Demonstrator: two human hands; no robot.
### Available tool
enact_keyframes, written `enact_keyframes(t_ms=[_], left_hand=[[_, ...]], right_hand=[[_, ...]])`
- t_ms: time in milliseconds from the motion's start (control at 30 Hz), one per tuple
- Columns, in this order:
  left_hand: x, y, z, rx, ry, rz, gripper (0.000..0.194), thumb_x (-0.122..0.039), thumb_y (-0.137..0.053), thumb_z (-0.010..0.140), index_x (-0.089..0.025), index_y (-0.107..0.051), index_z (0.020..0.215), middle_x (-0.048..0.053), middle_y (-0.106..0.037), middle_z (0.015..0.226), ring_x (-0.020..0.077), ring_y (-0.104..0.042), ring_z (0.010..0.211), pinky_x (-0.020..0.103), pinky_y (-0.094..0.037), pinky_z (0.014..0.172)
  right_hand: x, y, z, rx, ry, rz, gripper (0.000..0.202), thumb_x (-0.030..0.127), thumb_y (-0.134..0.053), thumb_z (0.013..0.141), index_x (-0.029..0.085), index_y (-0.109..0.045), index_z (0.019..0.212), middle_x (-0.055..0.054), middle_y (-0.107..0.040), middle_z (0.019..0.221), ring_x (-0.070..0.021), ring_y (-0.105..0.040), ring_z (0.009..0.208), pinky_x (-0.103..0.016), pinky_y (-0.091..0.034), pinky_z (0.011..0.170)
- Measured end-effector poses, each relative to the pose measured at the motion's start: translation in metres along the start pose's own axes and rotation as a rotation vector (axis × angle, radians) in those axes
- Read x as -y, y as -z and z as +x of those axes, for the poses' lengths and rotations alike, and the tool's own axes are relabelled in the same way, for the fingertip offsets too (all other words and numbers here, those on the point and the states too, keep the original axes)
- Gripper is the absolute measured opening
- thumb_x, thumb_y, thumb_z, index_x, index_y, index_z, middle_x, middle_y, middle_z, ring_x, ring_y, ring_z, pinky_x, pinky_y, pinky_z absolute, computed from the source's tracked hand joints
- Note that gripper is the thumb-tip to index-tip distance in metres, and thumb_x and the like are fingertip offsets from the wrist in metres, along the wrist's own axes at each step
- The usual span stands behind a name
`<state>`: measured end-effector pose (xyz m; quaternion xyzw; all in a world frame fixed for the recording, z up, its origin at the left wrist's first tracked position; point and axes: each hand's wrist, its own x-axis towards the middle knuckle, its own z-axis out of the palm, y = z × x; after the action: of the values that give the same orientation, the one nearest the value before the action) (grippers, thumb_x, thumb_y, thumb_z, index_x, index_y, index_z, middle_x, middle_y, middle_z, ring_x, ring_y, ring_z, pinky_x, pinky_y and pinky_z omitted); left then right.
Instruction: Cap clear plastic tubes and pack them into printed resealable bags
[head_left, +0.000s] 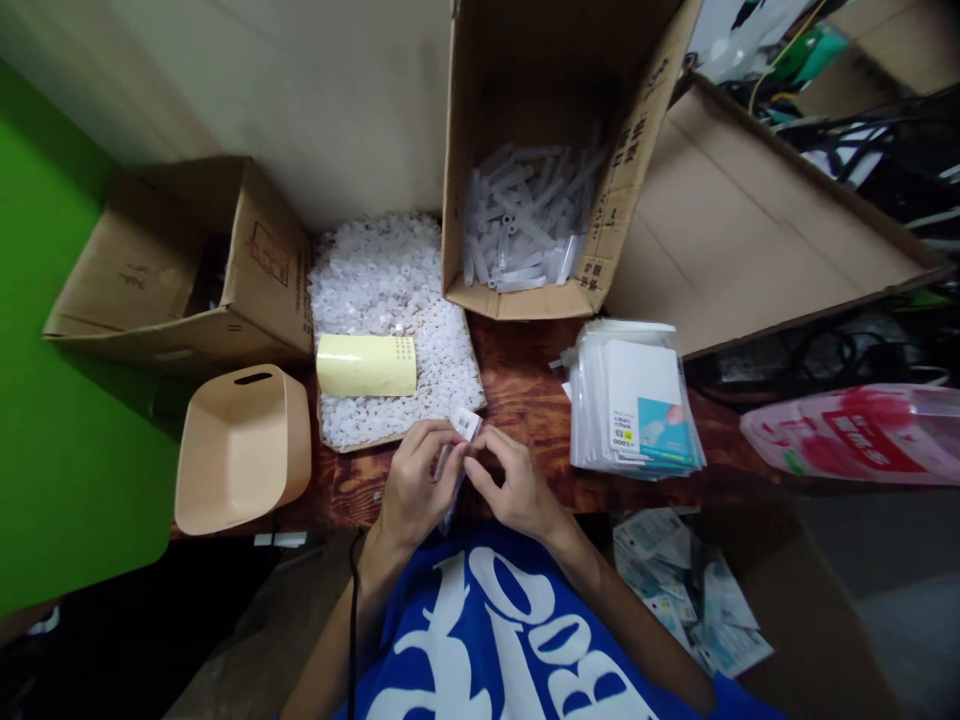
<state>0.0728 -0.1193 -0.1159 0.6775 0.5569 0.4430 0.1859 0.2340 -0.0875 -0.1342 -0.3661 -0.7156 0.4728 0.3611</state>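
Close to my body, at the table's front edge, my left hand (420, 480) is closed on a small clear plastic packet. A white label (466, 423) with a dark printed mark sticks up from its top. My right hand (517, 485) pinches the packet's edge from the other side, thumb and forefinger together. Most of the packet is hidden behind my fingers. Just beyond my hands lies a shallow cardboard tray (478, 385) heaped with small white plastic pieces (382, 270). A yellow card (366, 366) rests on the heap.
An upright carton (525, 302) holds translucent tubes (525, 215). Bagged printed cards (637, 400) are stacked at right, near a pink plastic package (855, 430). At left stand a beige bin (244, 450) and an open carton (270, 270). Below the table edge, filled packets (690, 590) lie in a box.
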Motion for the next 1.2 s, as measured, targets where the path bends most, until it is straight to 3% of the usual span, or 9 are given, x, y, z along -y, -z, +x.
enact_keyframes(t_ms=[167,367,500,667,1000,1200], left_hand=[[0.0,0.01,0.003,0.072,0.081,-0.025,0.008,-0.016,-0.058,0.096,-0.018,-0.062,0.09,0.005,-0.064,0.091,0.0178,-0.061,0.09,0.032,-0.049,0.082],[-0.001,0.023,0.007,0.149,0.006,0.132,0.008,-0.019,-0.06,0.095,-0.02,-0.063,0.088,0.003,-0.067,0.087,0.0187,-0.061,0.085,0.036,-0.04,0.081],[0.0,0.027,0.007,0.16,0.009,0.139,0.009,-0.019,-0.059,0.095,-0.02,-0.062,0.087,0.003,-0.068,0.089,0.0193,-0.062,0.086,0.037,-0.039,0.083],[0.001,0.024,0.007,0.137,0.127,-0.008,0.012,-0.02,-0.058,0.095,-0.02,-0.062,0.084,0.005,-0.066,0.089,0.0204,-0.061,0.089,0.036,-0.043,0.084],[0.019,0.028,0.01,0.026,0.39,-0.376,0.021,-0.033,-0.063,0.092,-0.017,-0.063,0.079,0.004,-0.063,0.084,0.0169,-0.06,0.081,0.025,-0.048,0.07],[0.027,0.032,0.01,0.076,0.517,-0.457,0.027,-0.042,-0.071,0.086,-0.017,-0.068,0.077,0.005,-0.067,0.084,0.0184,-0.062,0.079,0.027,-0.051,0.069]], right_hand=[[-0.002,-0.005,0.0,0.049,0.012,0.043,0.022,0.02,-0.049,0.097,0.021,-0.047,0.075,0.0,-0.051,0.073,-0.0151,-0.051,0.067,-0.028,-0.039,0.065],[-0.001,-0.01,0.003,0.064,0.029,-0.006,0.011,0.022,-0.054,0.095,0.02,-0.053,0.085,-0.002,-0.056,0.081,-0.0167,-0.055,0.074,-0.029,-0.043,0.069],[0.0,-0.008,0.005,0.123,0.054,0.037,0.019,0.022,-0.048,0.1,0.021,-0.053,0.081,-0.002,-0.055,0.078,-0.0165,-0.055,0.074,-0.028,-0.043,0.07],[0.0,-0.005,0.005,0.129,0.012,0.081,0.03,0.028,-0.05,0.101,0.02,-0.05,0.072,0.0,-0.053,0.073,-0.0154,-0.052,0.07,-0.028,-0.04,0.067],[-0.003,-0.005,-0.01,0.119,-0.06,0.109,0.033,0.034,-0.05,0.101,0.019,-0.051,0.072,0.001,-0.052,0.071,-0.0147,-0.051,0.069,-0.028,-0.037,0.066],[-0.008,-0.005,-0.017,0.124,-0.094,0.13,0.035,0.039,-0.051,0.101,0.019,-0.05,0.072,0.001,-0.052,0.07,-0.0144,-0.05,0.066,-0.028,-0.036,0.063]])
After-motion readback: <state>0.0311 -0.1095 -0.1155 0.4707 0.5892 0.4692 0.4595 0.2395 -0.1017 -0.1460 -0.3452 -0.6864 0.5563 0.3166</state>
